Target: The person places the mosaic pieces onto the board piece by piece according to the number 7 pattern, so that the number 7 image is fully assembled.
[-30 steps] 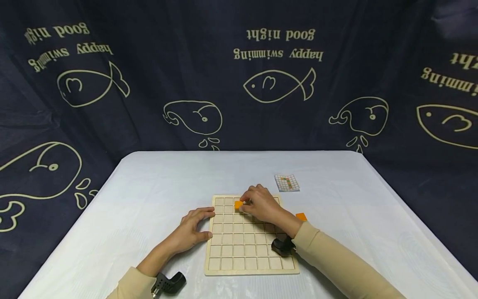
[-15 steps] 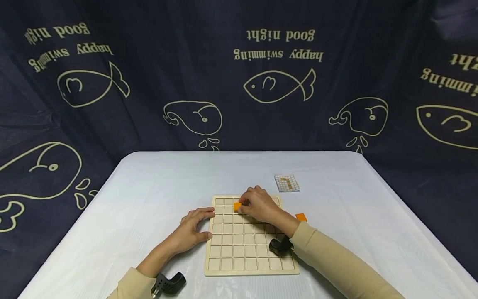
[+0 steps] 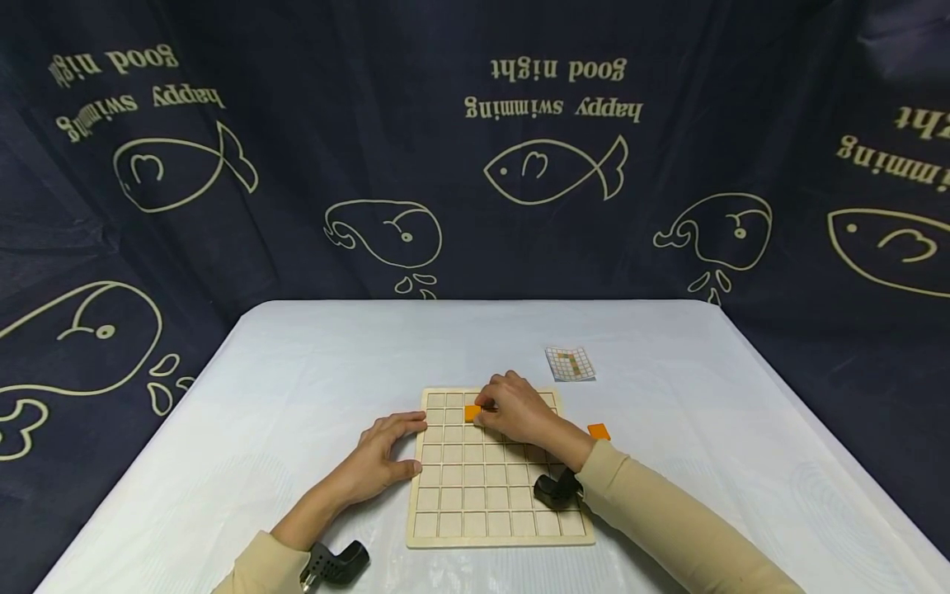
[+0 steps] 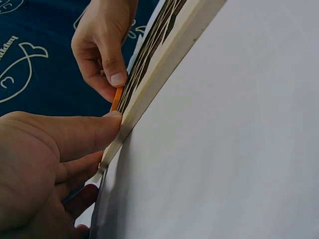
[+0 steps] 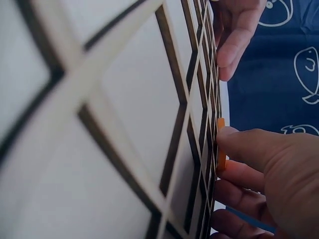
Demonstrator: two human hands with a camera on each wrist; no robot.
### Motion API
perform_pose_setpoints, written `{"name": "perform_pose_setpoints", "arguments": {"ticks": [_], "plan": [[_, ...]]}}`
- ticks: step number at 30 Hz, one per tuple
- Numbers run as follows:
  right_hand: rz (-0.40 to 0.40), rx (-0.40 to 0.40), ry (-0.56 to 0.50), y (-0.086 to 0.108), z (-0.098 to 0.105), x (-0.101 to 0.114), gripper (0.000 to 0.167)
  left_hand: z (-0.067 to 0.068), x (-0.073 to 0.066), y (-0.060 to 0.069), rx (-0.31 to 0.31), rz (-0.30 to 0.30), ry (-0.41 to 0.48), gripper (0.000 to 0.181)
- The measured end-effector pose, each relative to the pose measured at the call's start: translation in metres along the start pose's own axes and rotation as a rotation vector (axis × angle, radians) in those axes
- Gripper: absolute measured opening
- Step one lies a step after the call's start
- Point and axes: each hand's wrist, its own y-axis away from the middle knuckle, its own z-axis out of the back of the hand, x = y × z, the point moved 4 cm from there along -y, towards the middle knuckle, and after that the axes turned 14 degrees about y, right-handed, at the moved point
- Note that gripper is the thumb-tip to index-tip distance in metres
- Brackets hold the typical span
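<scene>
My right hand [image 3: 517, 406] pinches an orange square tile [image 3: 472, 413] between thumb and fingers, over the upper part of a wooden grid board [image 3: 451, 475]. In the right wrist view the tile [image 5: 221, 144] is seen edge-on, close against the grid. My left hand [image 3: 383, 459] rests at the board's left edge, thumb and fingertips touching its side, fingers relaxed. The left wrist view shows the left thumb [image 4: 94, 133] against the board's wooden rim [image 4: 164, 74]. The right palm hides some of the board's upper right cells.
A second orange tile [image 3: 598, 431] lies on the white table [image 3: 312, 355], right of the board and partly behind the right forearm. A paper card [image 3: 571, 364] with a coloured grid pattern lies beyond the board. Dark printed cloth [image 3: 475, 247] hangs behind the table.
The right hand has shifted slightly left and toward the person, bringing the orange tile a little lower over the grid. The left hand stays where it was.
</scene>
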Motion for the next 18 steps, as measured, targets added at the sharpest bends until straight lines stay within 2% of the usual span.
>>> {"name": "perform_pose_setpoints", "arguments": {"ticks": [18], "plan": [[0.016, 0.006, 0.029, 0.0020, -0.0001, 0.0009, 0.021, 0.0000, 0.0000, 0.0002, -0.008, 0.010, -0.009, 0.054]]}}
